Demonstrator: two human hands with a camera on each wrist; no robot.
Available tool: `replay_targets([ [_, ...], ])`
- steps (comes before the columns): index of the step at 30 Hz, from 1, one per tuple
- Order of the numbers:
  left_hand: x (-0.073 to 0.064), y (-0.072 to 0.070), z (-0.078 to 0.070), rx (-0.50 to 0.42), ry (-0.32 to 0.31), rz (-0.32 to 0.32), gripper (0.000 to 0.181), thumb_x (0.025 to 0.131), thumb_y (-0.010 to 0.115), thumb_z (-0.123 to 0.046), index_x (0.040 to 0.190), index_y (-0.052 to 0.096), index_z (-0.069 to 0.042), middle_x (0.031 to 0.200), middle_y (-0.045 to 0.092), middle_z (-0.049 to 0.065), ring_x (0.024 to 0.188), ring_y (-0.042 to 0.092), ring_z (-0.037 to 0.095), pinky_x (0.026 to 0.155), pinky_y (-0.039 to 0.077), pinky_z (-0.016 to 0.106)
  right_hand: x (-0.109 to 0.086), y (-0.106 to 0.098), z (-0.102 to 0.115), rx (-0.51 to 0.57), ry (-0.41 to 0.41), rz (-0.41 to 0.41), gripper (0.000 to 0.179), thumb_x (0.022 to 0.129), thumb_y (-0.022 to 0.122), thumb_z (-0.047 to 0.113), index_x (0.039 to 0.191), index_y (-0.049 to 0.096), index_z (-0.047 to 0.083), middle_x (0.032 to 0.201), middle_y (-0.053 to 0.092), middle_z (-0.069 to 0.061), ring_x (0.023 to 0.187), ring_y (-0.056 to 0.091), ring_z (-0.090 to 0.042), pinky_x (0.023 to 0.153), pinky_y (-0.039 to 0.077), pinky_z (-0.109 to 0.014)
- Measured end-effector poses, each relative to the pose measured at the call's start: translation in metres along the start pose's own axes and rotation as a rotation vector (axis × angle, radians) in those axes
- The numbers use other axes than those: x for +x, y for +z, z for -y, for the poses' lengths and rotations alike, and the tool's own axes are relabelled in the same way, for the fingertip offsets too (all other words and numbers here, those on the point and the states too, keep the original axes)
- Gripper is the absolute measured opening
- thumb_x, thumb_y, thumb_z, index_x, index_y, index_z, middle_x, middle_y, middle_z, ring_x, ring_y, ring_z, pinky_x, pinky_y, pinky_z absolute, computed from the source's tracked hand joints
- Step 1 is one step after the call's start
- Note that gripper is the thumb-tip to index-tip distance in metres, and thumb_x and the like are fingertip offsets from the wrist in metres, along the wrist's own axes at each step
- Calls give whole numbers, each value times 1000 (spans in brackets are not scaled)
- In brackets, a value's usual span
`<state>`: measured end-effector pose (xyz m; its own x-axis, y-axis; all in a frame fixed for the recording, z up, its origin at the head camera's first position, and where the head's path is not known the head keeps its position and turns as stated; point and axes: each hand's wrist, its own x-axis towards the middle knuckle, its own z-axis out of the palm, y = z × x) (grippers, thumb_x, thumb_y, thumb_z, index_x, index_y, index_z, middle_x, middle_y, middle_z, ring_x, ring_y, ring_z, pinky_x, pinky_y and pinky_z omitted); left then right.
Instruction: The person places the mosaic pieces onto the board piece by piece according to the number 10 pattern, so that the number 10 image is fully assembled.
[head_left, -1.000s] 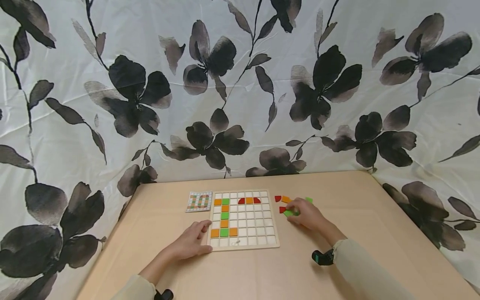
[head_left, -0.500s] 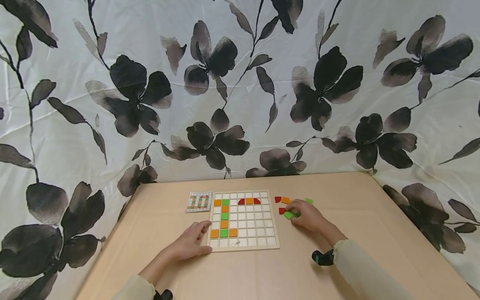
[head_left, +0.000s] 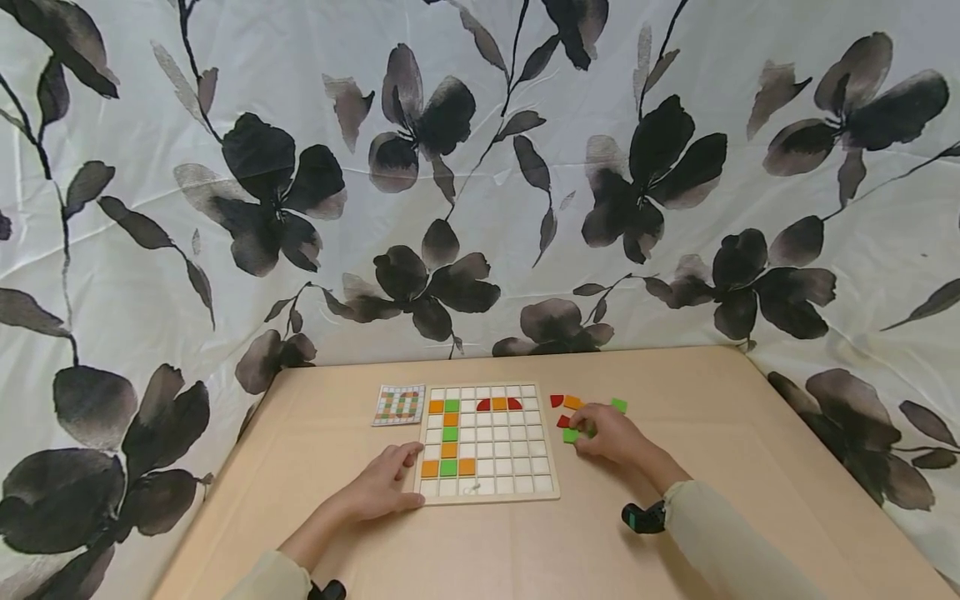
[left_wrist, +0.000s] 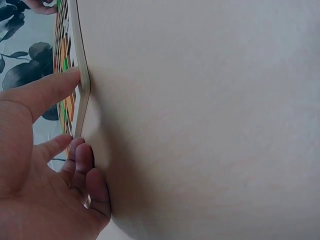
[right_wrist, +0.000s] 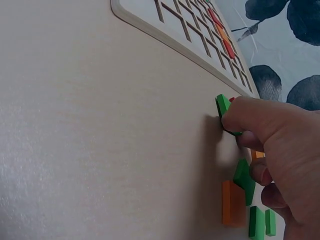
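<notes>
A square pale wooden grid board (head_left: 504,499) lies on the table, with orange, green and red tiles in some of its white cells. My left hand (head_left: 381,483) rests against its near left edge. In the left wrist view the straight thumb (left_wrist: 55,90) touches the board's corner, and the other fingers lie along the rim. Right of the board, my right hand (head_left: 613,435) pinches a green tile (right_wrist: 223,104) between thumb and index finger. Around and under that hand lie loose tiles, among them an orange one (right_wrist: 234,204) and a green one (right_wrist: 257,222); some are partly hidden.
A small card (head_left: 399,404) with a coloured grid pattern lies at the board's far left corner. Loose red (head_left: 557,401) and orange (head_left: 572,402) tiles sit beyond the right hand. A floral cloth (head_left: 525,208) hangs behind the table (head_left: 510,550).
The green tile in my right hand has turned and shifted slightly left and toward me, with the fingertips moving along. My left hand and the board have stayed in place.
</notes>
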<state>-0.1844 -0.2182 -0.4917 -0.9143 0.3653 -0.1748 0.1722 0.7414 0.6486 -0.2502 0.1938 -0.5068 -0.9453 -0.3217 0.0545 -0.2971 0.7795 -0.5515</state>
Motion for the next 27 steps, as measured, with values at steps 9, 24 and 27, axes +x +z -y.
replay_targets([
  [9,2,-2,0,15,14,-10,79,80,78,-33,145,38,-11,116,45,3,100,41,17,85,37,34,7,0,7,22,-14,-21,19,75,72,8,93,71,13,87,62,3,77,50,-13,68,45,-26],
  [24,-1,0,-1,-3,2,7,80,80,77,-31,146,37,-10,117,44,3,101,41,18,85,37,35,19,13,19,72,-78,-36,16,78,72,9,93,70,15,87,62,1,77,52,-14,68,43,-24],
  [27,-1,-1,-1,0,-1,4,79,80,78,-31,146,37,-11,117,44,3,102,41,18,86,37,36,23,17,22,74,-61,-34,16,79,74,12,94,70,15,88,62,2,78,53,-14,70,44,-25],
])
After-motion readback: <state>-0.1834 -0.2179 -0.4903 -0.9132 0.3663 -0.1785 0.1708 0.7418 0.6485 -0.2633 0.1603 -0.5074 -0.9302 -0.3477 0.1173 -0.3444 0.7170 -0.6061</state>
